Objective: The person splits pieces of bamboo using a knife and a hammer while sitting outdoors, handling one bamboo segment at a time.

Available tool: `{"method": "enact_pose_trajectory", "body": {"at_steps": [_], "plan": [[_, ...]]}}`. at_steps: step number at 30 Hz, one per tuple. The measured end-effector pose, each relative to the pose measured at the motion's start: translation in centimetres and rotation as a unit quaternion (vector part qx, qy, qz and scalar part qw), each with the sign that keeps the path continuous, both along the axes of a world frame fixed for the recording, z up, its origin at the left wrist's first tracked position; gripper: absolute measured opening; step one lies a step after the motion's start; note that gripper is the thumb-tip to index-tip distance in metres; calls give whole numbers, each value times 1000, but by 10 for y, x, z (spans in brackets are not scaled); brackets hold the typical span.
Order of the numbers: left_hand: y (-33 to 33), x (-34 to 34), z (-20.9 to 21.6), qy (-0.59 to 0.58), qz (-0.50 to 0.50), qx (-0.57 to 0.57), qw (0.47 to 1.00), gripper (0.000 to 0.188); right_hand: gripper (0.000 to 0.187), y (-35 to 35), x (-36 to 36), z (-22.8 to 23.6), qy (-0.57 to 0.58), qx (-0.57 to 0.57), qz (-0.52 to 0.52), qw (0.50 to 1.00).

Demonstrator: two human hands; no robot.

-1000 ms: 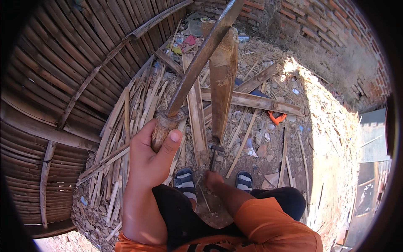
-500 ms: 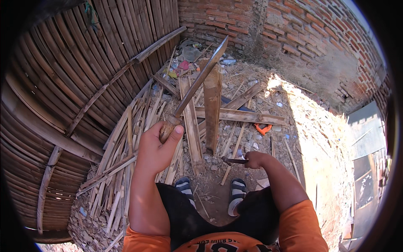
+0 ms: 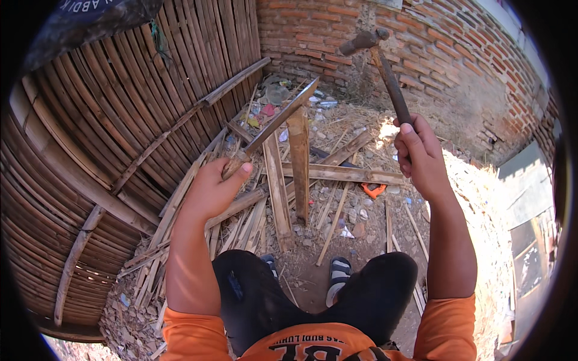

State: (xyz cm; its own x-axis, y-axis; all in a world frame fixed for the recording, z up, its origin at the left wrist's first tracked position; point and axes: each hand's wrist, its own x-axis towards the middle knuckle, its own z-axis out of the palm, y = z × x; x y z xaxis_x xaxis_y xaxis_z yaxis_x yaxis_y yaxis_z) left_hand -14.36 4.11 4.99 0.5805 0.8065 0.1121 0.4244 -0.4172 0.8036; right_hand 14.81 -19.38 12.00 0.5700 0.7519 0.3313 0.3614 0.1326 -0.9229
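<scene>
My left hand (image 3: pixel 212 183) is closed round the wooden handle of a machete (image 3: pixel 282 120), whose blade slants up and away to the right. Its outer part lies across the top of an upright wooden post (image 3: pixel 299 165); whether the edge bites into the wood I cannot tell. Raised on the right, my right hand (image 3: pixel 419 153) grips a hammer (image 3: pixel 391 84) by its dark handle, the metal head high up in front of the brick wall. A flat plank (image 3: pixel 277 192) leans just left of the post.
Split bamboo strips (image 3: pixel 241 225) lie heaped at left beside a bamboo wall (image 3: pixel 138 120). A crossways beam (image 3: pixel 349 173) and an orange-handled saw (image 3: pixel 373 190) lie behind the post. Brick wall (image 3: pixel 445 60) encloses the far side; rubble and litter (image 3: pixel 277 96) cover the ground.
My right hand has swung the hammer from low near the post's foot up to the upper right. My left hand and the machete have shifted slightly left, the blade tip lower.
</scene>
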Motion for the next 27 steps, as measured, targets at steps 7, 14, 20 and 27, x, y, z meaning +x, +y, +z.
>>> {"method": "enact_pose_trajectory", "body": {"at_steps": [7,14,20,27], "plan": [[-16,19,-16,-13,-10,-9,1000,66,53,81,-18,-97,-27,46,-151,987],[-30,22,-15,-19,-15,-27,999,60,40,132,-33,-156,36,153,-202,967],[-33,18,-6,-25,-18,-19,999,57,45,143,-23,-168,78,135,-176,972],[-14,8,19,43,-66,-1,997,49,47,95,-15,-139,35,42,-177,983]]}}
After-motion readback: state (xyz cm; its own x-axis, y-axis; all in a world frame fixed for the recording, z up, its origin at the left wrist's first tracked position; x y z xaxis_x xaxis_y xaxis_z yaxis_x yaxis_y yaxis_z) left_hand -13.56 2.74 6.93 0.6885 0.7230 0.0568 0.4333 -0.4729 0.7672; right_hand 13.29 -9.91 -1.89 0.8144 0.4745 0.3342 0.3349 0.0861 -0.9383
